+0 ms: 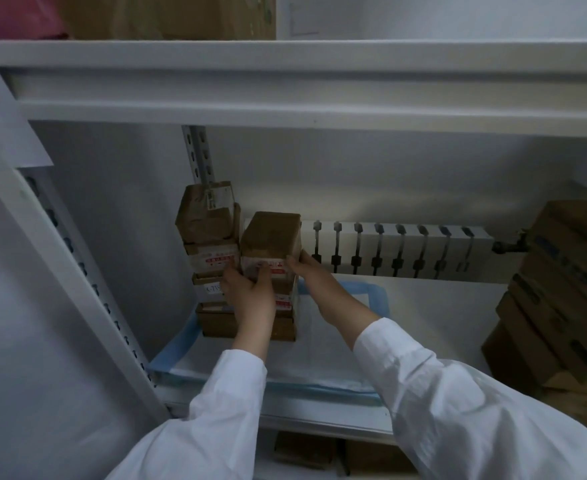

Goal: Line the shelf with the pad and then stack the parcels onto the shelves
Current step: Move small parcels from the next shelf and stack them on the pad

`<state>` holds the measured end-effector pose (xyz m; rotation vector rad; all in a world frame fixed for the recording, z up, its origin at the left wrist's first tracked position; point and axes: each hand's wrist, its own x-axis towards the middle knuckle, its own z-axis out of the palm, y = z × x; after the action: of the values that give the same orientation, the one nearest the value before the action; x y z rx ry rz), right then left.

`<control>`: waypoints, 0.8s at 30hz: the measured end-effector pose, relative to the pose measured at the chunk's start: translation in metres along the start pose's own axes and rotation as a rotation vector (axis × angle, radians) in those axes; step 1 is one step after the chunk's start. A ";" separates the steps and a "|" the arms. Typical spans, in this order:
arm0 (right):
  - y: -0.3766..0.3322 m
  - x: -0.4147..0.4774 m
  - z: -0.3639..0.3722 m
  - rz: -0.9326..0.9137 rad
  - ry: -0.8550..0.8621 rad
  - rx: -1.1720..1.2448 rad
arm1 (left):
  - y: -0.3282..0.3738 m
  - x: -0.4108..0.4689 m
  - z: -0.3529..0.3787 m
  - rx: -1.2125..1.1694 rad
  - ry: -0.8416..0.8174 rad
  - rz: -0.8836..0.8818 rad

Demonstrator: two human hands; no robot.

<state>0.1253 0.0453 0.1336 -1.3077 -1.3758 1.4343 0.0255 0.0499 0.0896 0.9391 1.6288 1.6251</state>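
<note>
A white pad with a blue border [319,351] lies on the middle shelf [423,306]. Two stacks of brown parcels stand on its back left part. The left stack [209,237] is taller and leans against the back upright. At the top of the right stack sits a brown parcel [272,237] with a red and white label. My left hand [250,292] grips its front left side. My right hand [311,275] holds its right edge with fingertips on the label. Both arms wear white sleeves.
A stack of larger brown boxes [562,299] fills the shelf's right end. A white radiator [406,247] runs behind the shelf. The shelf above [285,81] carries a cardboard box and a pink item. More brown boxes [306,448] lie on the shelf below.
</note>
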 end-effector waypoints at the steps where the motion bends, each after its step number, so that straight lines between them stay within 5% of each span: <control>1: -0.001 -0.001 -0.002 -0.001 0.030 -0.009 | 0.002 -0.003 0.000 0.044 0.051 0.007; 6: -0.004 -0.007 -0.019 -0.069 0.237 -0.052 | 0.021 -0.027 0.011 0.060 0.182 0.256; 11: -0.011 -0.030 -0.054 -0.217 0.377 -0.089 | 0.052 -0.072 0.042 -0.251 -0.023 0.440; 17: -0.019 -0.080 -0.107 -0.440 0.564 -0.214 | 0.067 -0.114 0.091 -0.350 -0.230 0.210; 24: -0.018 -0.140 -0.180 -0.560 0.802 -0.942 | 0.074 -0.167 0.147 -0.486 -0.468 -0.399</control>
<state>0.3261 -0.0475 0.1924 -1.5790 -1.6499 -0.2112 0.2425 -0.0129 0.1529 0.6251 0.9627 1.3085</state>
